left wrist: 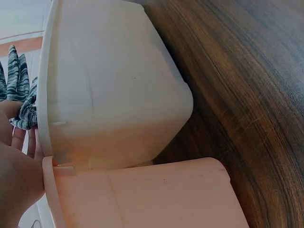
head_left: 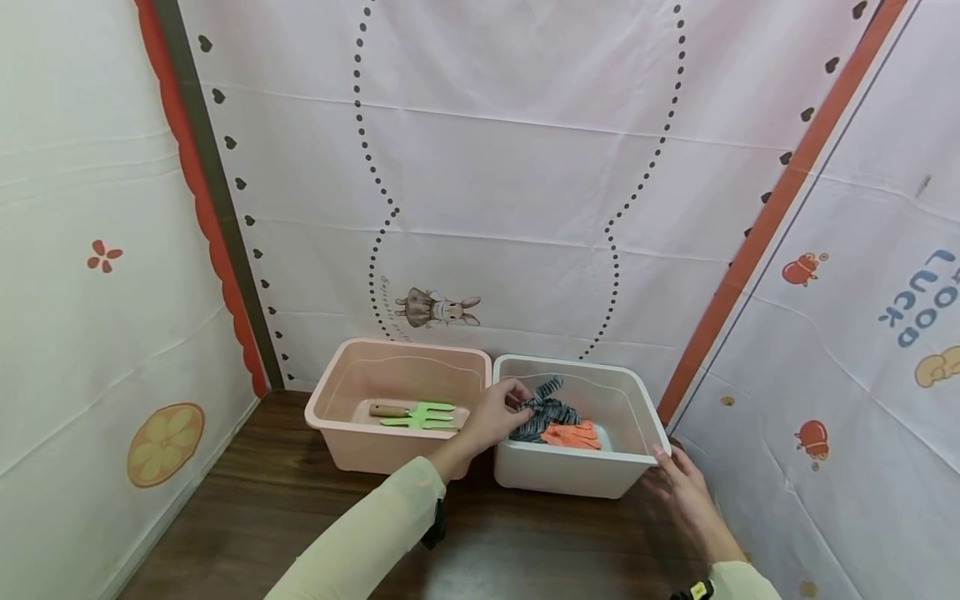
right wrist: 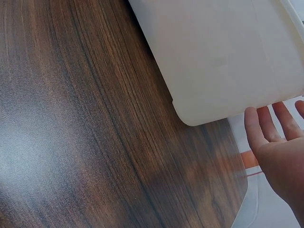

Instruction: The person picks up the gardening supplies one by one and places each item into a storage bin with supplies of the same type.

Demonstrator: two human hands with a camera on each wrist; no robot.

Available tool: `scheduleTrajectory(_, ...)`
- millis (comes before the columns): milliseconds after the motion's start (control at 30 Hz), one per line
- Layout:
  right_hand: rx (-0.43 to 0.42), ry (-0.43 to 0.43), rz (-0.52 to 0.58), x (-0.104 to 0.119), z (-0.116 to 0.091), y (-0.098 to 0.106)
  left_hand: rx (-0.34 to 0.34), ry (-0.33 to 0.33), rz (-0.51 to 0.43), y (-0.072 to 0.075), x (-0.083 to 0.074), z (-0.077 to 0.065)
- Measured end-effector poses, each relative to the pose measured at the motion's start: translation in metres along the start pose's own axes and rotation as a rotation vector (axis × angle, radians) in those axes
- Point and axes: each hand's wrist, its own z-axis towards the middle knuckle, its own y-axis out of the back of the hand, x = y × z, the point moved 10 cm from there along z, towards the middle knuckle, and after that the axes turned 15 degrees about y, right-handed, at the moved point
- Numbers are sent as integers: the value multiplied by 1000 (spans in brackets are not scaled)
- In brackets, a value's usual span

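Note:
My left hand (head_left: 489,417) reaches over the near left corner of a white bin (head_left: 558,472). Its thumb and fingers pinch a dark grey-and-white striped knit glove (head_left: 553,411), whose fingers also show in the left wrist view. Bright orange glove material (head_left: 572,434) lies beside it, low in the same bin; whether it is a separate glove is unclear. At the bin's near right corner, my right hand (head_left: 688,493) holds the rim, thumb on top and fingers against the outer wall. Those fingers (right wrist: 267,124) touch the wall in the right wrist view.
A pink bin (head_left: 375,450) stands against the white bin's left side. Inside it lies a green hand fork (head_left: 431,411) with a wooden handle, with another green tool partly seen beside it. Both bins stand on a dark wooden table (head_left: 247,508), before printed cloth walls (head_left: 517,183).

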Motion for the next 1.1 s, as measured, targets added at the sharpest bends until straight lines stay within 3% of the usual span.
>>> scheduleTrajectory(233,-1,-6,-7,-1,2,-1,37,-5,29,-7,3,0)
scheduleTrajectory(467,0,-7,-1,-2,2,-1,18,-55,115,-10,3,0)
scheduleTrajectory(933,-7,-33,-1,-3,0,0,60,-82,167,-17,-1,-3)
scheduleTrajectory(1100,10,17,-3,2,-1,0,70,-76,188,-18,1,-3)
